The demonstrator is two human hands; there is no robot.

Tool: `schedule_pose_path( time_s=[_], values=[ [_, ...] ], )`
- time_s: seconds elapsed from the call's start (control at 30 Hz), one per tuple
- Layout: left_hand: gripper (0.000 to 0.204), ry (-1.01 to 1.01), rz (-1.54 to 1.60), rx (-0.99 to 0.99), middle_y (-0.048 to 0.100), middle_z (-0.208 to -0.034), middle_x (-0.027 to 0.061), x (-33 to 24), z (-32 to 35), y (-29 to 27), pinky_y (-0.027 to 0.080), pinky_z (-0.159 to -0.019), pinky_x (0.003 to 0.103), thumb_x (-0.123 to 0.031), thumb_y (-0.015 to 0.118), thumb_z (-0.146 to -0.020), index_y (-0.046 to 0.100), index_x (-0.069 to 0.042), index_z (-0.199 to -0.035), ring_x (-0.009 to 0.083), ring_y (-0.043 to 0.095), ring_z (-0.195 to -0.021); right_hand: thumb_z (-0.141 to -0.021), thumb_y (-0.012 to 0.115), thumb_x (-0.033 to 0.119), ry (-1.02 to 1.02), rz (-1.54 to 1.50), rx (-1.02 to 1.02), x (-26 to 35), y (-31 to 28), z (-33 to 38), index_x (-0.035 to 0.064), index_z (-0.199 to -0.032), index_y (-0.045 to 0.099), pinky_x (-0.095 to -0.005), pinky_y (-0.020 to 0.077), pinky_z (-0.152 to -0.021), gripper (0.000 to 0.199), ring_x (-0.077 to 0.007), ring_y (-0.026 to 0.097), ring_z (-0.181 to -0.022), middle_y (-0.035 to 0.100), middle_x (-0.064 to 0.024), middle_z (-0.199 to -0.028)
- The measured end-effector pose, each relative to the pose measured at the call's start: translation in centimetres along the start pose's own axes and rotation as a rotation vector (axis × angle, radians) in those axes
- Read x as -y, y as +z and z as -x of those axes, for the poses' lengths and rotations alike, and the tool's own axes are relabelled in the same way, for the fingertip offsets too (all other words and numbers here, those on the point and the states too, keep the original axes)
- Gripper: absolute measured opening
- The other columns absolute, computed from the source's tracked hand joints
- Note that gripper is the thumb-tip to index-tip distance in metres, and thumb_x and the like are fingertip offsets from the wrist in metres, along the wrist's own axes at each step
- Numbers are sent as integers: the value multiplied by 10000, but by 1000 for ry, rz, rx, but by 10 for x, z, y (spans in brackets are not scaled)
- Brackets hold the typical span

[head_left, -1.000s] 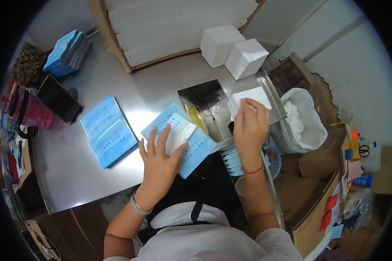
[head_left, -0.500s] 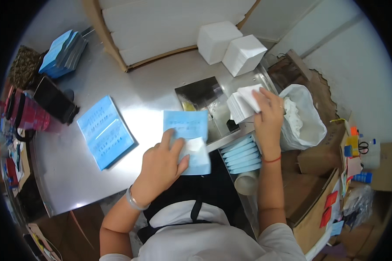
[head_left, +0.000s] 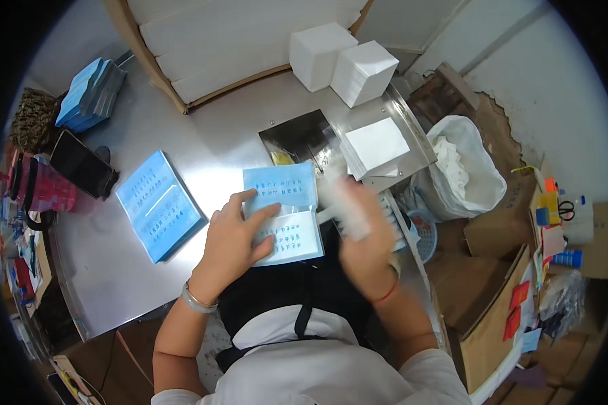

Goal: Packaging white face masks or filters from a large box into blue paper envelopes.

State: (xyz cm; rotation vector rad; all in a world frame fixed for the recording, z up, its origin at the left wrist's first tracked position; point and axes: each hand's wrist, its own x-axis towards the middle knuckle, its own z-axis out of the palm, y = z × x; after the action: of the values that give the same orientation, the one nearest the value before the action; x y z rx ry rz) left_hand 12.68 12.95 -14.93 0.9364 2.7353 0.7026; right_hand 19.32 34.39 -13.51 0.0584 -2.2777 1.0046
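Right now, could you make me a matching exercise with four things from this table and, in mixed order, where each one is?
Things:
1. Blue packet
2. White plastic bag
3. Black phone
4. Two white stacks

Places:
A. off the table's right edge, beside cardboard boxes
B. far side of the table, next to the wooden tray
C. under the left hand, at the near edge
D. left part of the table, near a pink container

Pairs: 1-C, 2-A, 3-D, 4-B
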Motion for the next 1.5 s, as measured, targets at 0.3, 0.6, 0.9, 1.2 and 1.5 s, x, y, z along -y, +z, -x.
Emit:
schedule_pose_path(
  time_s=[0.3, 0.6, 0.9, 1.2, 1.5],
  values=[
    [615, 107, 203, -211, 425, -1468, 189, -35, -8, 20, 542, -849, 367, 14, 716, -750, 596, -177, -1322, 287, 642, -920, -834, 565, 100, -224, 489, 544, -24, 76, -26, 39, -920, 689, -591, 410, -1016, 163, -338, 656, -877, 637, -185, -902],
    [777, -356, -490, -288, 214, -1571, 280, 49, 40, -15, 156, -1168, 552, -336, 746, -820, 411, -91, -1477, 473, 193, -1447, -867, 645, 38, -311, 427, -58, -32, 38, -47, 19, -748, 596, -379, 453, -524, 130, -282, 566, -584, 603, -105, -697],
    [451, -516, -265, -423, 499, -1310, 192, 94, 60, -33, 286, -1065, 545, -274, 678, -890, 538, -70, -1268, 388, 437, -1260, -847, 664, 56, -106, 509, 5, -72, 5, -57, -4, -1043, 688, -467, 450, -938, 207, -342, 566, -915, 610, -126, -991],
    [365, 14, 140, -357, 460, -1303, 265, -2, 11, 20, 346, -1069, 597, -122, 809, -732, 525, -14, -934, 501, 383, -1318, -764, 638, -33, -102, 383, 160, -80, -23, -69, -1, -1131, 659, -423, 445, -923, 369, -371, 537, -1017, 600, -136, -1132],
    [410, 25, 25, -220, 440, -1415, 195, 3, 10, 20, 321, -1042, 523, -126, 759, -726, 586, -47, -1089, 403, 383, -1356, -848, 569, 97, -470, 180, 523, -3, 34, 18, 94, -1145, 691, -549, 359, -1086, 321, -310, 604, -1080, 647, -106, -1140]
  ],
)
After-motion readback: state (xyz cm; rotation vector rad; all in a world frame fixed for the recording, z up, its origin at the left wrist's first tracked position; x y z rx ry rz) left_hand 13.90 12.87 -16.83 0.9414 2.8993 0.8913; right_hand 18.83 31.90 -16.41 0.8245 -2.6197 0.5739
